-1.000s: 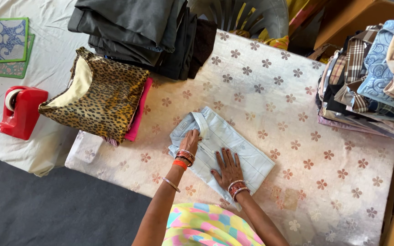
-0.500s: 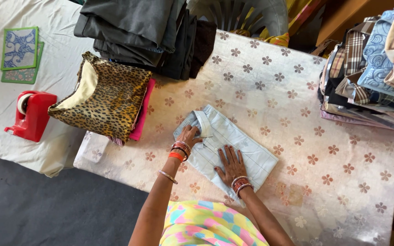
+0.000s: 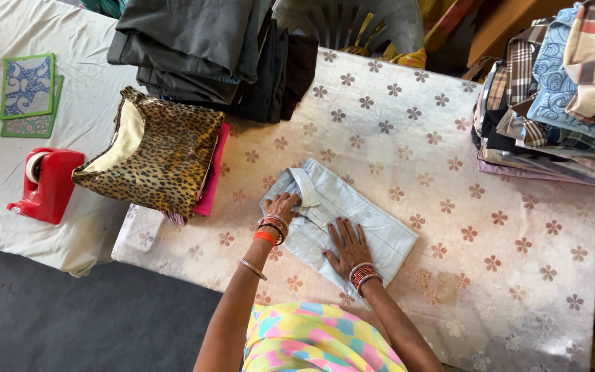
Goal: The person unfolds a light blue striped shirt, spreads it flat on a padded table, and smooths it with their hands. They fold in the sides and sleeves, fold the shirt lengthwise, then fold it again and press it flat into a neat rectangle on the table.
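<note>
A folded pale blue collared shirt point(image 3: 352, 210) lies on the flower-printed tablecloth point(image 3: 449, 165) in front of me. My left hand point(image 3: 284, 207) rests on the shirt's left part, just below the collar, fingers curled against the cloth. Flat on the shirt's lower middle lies my right hand point(image 3: 346, 244), fingers spread, pressing it down. Both wrists carry bangles.
A folded leopard-print garment point(image 3: 156, 162) over a pink one sits to the left. Dark folded clothes point(image 3: 201, 48) are stacked at the back, a pile of checked and blue shirts point(image 3: 559, 96) at the right. A red tape dispenser point(image 3: 46, 182) and green-edged mats point(image 3: 29, 89) lie far left.
My left hand slid slightly toward the collar end of the shirt; my right hand stays pressed flat on it. The camera view drifted a little.
</note>
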